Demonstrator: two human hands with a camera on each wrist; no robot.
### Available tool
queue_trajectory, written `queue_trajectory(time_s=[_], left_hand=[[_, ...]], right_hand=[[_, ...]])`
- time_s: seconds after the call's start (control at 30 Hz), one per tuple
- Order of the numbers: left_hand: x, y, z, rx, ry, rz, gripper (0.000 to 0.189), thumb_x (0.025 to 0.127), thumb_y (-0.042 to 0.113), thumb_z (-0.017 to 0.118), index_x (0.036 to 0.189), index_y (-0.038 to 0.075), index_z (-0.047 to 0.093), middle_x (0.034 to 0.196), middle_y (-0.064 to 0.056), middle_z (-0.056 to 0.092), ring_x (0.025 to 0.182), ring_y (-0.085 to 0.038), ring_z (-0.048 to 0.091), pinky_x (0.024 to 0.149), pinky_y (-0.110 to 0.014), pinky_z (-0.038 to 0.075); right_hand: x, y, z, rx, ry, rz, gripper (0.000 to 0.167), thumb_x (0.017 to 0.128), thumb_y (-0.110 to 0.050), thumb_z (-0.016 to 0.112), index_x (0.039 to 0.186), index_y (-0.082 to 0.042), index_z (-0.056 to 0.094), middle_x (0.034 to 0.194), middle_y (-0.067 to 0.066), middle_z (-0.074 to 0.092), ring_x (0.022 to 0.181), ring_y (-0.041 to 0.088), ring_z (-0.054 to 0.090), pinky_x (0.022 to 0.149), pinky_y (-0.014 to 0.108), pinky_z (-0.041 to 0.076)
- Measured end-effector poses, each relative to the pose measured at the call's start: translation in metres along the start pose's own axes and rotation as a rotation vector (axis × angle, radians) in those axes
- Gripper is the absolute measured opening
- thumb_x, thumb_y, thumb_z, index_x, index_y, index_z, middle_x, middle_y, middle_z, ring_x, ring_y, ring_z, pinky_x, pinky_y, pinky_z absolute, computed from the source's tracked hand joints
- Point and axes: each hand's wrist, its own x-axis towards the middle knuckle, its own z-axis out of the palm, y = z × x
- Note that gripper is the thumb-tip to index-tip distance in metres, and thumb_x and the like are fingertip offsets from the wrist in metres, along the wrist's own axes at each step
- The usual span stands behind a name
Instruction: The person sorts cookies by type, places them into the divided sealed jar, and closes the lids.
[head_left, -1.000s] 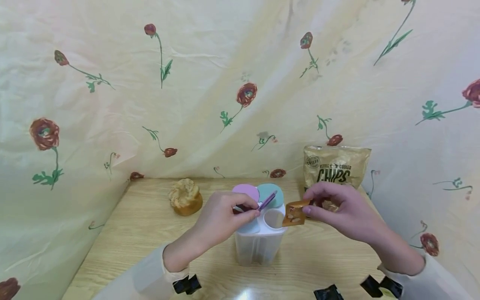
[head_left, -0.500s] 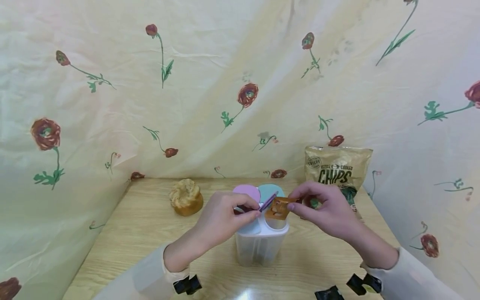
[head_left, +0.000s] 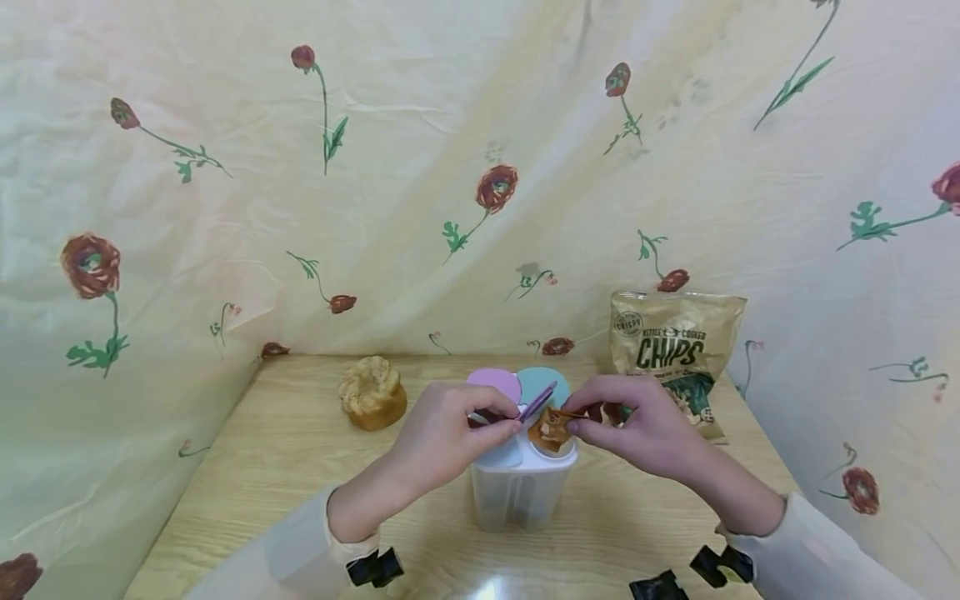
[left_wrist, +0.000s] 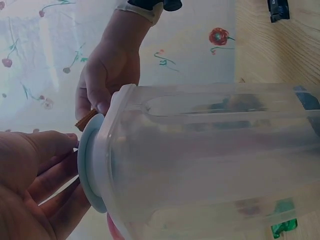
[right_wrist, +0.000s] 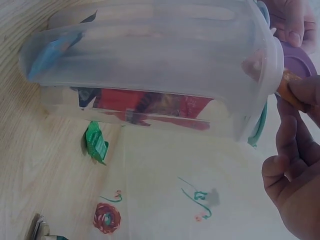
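A translucent plastic container [head_left: 519,496] with a white top stands mid-table. Pink-purple [head_left: 493,382], teal [head_left: 544,382] and light blue lids [head_left: 502,453] cover three of its round openings. My left hand [head_left: 438,429] pinches a loose purple lid [head_left: 537,403], tilted up over the container's top. Between thumb and fingers of my right hand [head_left: 645,427] is a small orange-brown sachet [head_left: 552,430], crumpled and partly inside the uncovered front-right opening. In the right wrist view, red wrappers [right_wrist: 132,104] and a blue wrapper [right_wrist: 55,54] show through the container's walls.
Back left on the table sits a round bread roll [head_left: 372,394]. A chips bag [head_left: 671,346] leans against the floral cloth at back right. Near the front edge lies a black packet [head_left: 658,586]. Behind the container, a green packet [right_wrist: 95,143] appears in the right wrist view.
My right hand has moved left with the sachet, from beside the container to its uncovered opening. The sachet has gone from flat to crumpled and lower. My left hand stays put.
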Motion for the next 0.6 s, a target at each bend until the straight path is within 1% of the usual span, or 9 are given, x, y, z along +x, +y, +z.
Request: queue_trajectory(time_s=[0.1, 0.27, 0.33, 0.47, 0.53, 0.6], left_hand=[[0.0, 0.0, 0.0, -0.003, -0.001, -0.005, 0.007, 0.09, 0.019, 0.081, 0.091, 0.012, 0.079, 0.085, 0.008, 0.077, 0.08, -0.001, 0.07, 0.071, -0.016, 0.058], [0.0, 0.002, 0.0, -0.004, -0.002, -0.009, 0.004, 0.089, 0.017, 0.081, 0.09, 0.013, 0.079, 0.084, 0.007, 0.077, 0.079, -0.001, 0.07, 0.071, -0.016, 0.058], [0.0, 0.003, 0.0, -0.003, -0.003, -0.01, 0.004, 0.089, 0.016, 0.081, 0.09, 0.013, 0.079, 0.084, 0.007, 0.077, 0.079, -0.001, 0.07, 0.071, -0.016, 0.058], [0.0, 0.004, 0.0, -0.006, -0.006, -0.014, 0.004, 0.089, 0.016, 0.081, 0.09, 0.012, 0.079, 0.085, 0.007, 0.077, 0.08, -0.002, 0.07, 0.071, -0.017, 0.058], [0.0, 0.004, 0.001, -0.009, -0.005, -0.016, 0.003, 0.089, 0.015, 0.081, 0.09, 0.013, 0.079, 0.085, 0.007, 0.076, 0.08, -0.002, 0.07, 0.071, -0.017, 0.058], [0.0, 0.004, 0.001, -0.01, -0.006, -0.018, 0.004, 0.089, 0.016, 0.081, 0.09, 0.012, 0.079, 0.085, 0.007, 0.076, 0.08, -0.001, 0.07, 0.071, -0.017, 0.058]], right_hand=[[0.001, 0.001, 0.0, 0.007, -0.015, -0.004, 0.03, 0.085, 0.001, 0.08, 0.099, -0.025, 0.078, 0.089, -0.009, 0.074, 0.068, 0.007, 0.058, 0.052, 0.023, 0.044], [0.001, -0.002, -0.002, 0.003, -0.048, 0.018, 0.025, 0.086, -0.003, 0.081, 0.099, -0.025, 0.08, 0.089, -0.011, 0.075, 0.06, 0.005, 0.049, 0.05, 0.022, 0.04], [0.001, -0.003, -0.002, -0.004, -0.055, 0.01, 0.026, 0.086, -0.003, 0.081, 0.099, -0.024, 0.081, 0.089, -0.011, 0.075, 0.059, 0.004, 0.047, 0.05, 0.022, 0.04], [0.002, -0.007, 0.002, -0.033, -0.09, -0.031, 0.028, 0.086, 0.002, 0.078, 0.097, -0.023, 0.081, 0.088, -0.012, 0.072, 0.065, 0.002, 0.053, 0.052, 0.022, 0.046], [0.002, -0.009, 0.004, -0.056, -0.109, -0.043, 0.026, 0.087, 0.0, 0.078, 0.097, -0.023, 0.082, 0.089, -0.013, 0.069, 0.068, 0.002, 0.055, 0.053, 0.021, 0.048], [0.001, -0.01, 0.006, -0.088, -0.115, -0.047, 0.022, 0.089, -0.005, 0.079, 0.097, -0.024, 0.082, 0.089, -0.015, 0.065, 0.068, 0.003, 0.053, 0.054, 0.02, 0.047]])
